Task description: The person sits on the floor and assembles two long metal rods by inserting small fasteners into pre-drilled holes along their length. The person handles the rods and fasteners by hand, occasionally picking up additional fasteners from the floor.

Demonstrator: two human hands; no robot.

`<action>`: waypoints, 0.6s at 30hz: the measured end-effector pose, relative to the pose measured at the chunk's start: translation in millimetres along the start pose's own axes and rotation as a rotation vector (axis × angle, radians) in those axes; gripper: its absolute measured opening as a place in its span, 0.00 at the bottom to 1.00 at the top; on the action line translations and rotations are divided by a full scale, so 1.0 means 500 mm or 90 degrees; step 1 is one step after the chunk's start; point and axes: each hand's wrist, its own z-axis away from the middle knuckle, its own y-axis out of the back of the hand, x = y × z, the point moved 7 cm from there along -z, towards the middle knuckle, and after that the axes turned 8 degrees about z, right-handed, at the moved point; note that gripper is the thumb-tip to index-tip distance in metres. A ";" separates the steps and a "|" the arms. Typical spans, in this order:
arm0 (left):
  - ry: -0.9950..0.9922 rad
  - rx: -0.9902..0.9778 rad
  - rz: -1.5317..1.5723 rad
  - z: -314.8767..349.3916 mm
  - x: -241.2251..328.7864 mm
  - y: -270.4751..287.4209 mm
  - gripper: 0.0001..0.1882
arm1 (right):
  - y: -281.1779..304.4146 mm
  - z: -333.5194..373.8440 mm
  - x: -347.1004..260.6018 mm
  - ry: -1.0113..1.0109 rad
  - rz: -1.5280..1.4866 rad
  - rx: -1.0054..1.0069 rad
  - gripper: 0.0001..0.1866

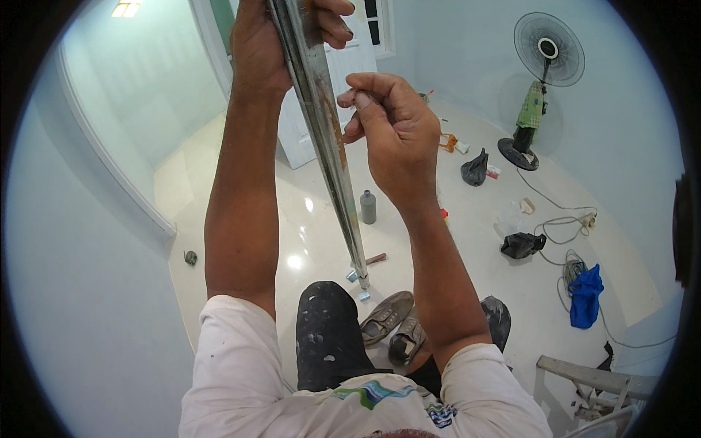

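Note:
A long silvery metal bar (321,117), grooved along its length and smeared with brownish stains, stands tilted in front of me. Its lower end reaches down to the floor between my knees. High up, my left hand (260,45) is wrapped round the bar, with fingertips showing on its far side. Just right of the bar, my right hand (400,120) is closed, thumb pressed against the fingers. Whatever may be in that pinch is too small to make out. Small bluish scraps (364,296) lie by the bar's foot.
A grey bottle (368,207) stands on the glossy floor beyond worn shoes (387,317). To the right are a standing fan (548,50), black bags (522,246), a blue bag (585,296), loose cable (562,223) and a ladder (599,378). A white door (298,139) stands ahead.

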 end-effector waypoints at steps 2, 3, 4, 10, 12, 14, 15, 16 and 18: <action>0.001 -0.013 0.009 -0.003 -0.005 0.001 0.45 | 0.004 -0.001 -0.012 0.015 0.039 -0.004 0.10; 0.002 -0.019 0.015 -0.004 -0.008 -0.001 0.45 | 0.008 -0.003 -0.016 0.030 0.052 0.002 0.09; 0.001 -0.020 0.009 -0.006 -0.012 -0.002 0.44 | 0.013 -0.007 -0.018 0.045 0.065 0.007 0.08; 0.013 0.017 -0.002 -0.011 -0.021 -0.016 0.45 | 0.056 -0.007 -0.006 -0.018 0.057 0.006 0.08; 0.023 0.055 -0.025 -0.008 -0.025 -0.025 0.46 | 0.062 -0.005 0.001 -0.013 0.027 -0.004 0.09; 0.012 0.080 -0.124 -0.005 -0.025 -0.035 0.45 | 0.058 0.003 -0.020 0.077 0.097 -0.016 0.10; 0.007 0.093 -0.174 -0.005 -0.026 -0.037 0.45 | 0.053 0.006 -0.031 0.123 0.131 -0.023 0.11; -0.002 0.096 -0.194 -0.005 -0.029 -0.040 0.45 | 0.047 0.007 -0.045 0.198 0.208 -0.014 0.12; -0.014 0.104 -0.238 -0.004 -0.032 -0.049 0.45 | 0.025 0.005 -0.067 0.345 0.354 0.005 0.13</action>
